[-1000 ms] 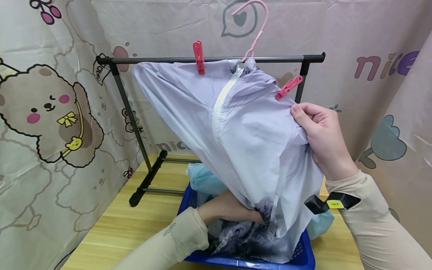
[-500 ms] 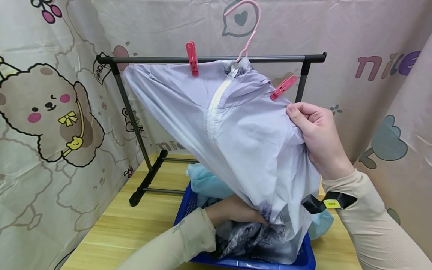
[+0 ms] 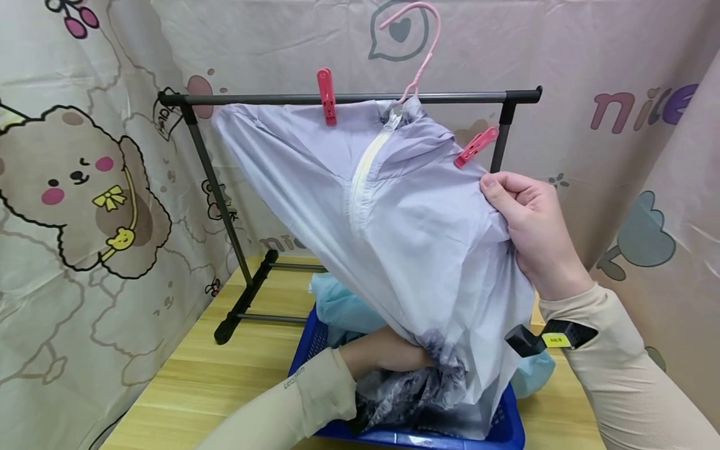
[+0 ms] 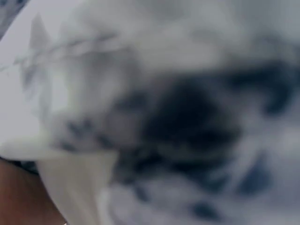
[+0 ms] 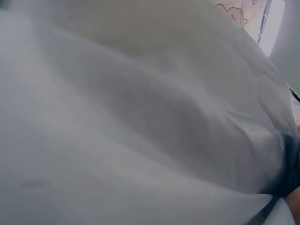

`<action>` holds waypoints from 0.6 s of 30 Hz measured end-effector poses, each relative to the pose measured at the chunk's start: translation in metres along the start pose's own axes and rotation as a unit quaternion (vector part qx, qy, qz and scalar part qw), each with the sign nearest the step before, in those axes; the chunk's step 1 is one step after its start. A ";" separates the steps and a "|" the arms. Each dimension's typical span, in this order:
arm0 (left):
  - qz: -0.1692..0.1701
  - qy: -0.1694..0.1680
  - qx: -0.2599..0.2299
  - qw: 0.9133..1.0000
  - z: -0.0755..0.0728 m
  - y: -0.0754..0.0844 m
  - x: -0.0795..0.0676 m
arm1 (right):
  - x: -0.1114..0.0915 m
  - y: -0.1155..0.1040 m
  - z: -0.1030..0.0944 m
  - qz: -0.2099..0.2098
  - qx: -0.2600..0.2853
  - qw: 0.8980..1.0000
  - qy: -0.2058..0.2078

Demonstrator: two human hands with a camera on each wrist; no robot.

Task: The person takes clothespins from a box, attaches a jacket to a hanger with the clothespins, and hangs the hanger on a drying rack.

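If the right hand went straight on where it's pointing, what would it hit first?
Beyond the jacket the right hand pinches, probably the nearer pink clip, though depth is unclear.

The rack stands on the table, the curtain behind it. Before its bar is the jacket, hanger in its collar — clothespins either side. Below lies the basket — left hand above it, right hand at the jacket's right edge.

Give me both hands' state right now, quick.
Left hand: at the pale jacket's lower edge, fingers hidden; open or closed cannot be told.
Right hand: closed, pinching the jacket between thumb and fingers.
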State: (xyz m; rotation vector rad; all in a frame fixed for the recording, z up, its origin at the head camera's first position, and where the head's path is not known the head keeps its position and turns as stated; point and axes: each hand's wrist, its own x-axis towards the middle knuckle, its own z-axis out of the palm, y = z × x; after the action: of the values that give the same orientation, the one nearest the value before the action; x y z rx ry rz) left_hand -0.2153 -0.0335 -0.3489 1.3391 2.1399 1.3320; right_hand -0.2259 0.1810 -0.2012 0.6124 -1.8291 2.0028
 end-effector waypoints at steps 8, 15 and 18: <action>-0.055 0.030 -0.023 0.998 -0.004 -0.001 -0.005 | 0.001 0.001 -0.003 -0.003 0.004 1.000 0.002; -0.074 0.038 -0.071 0.994 -0.006 -0.001 -0.011 | 0.003 0.001 -0.005 -0.003 -0.005 1.000 0.005; -0.060 0.013 -0.093 0.994 -0.008 0.001 -0.010 | 0.003 0.001 -0.006 -0.004 -0.004 1.000 0.005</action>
State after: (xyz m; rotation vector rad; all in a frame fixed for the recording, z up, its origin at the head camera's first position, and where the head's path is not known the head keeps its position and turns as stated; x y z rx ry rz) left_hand -0.2149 -0.0456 -0.3464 1.1098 2.0198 1.4676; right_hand -0.2294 0.1868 -0.2010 0.6041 -1.8258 1.9882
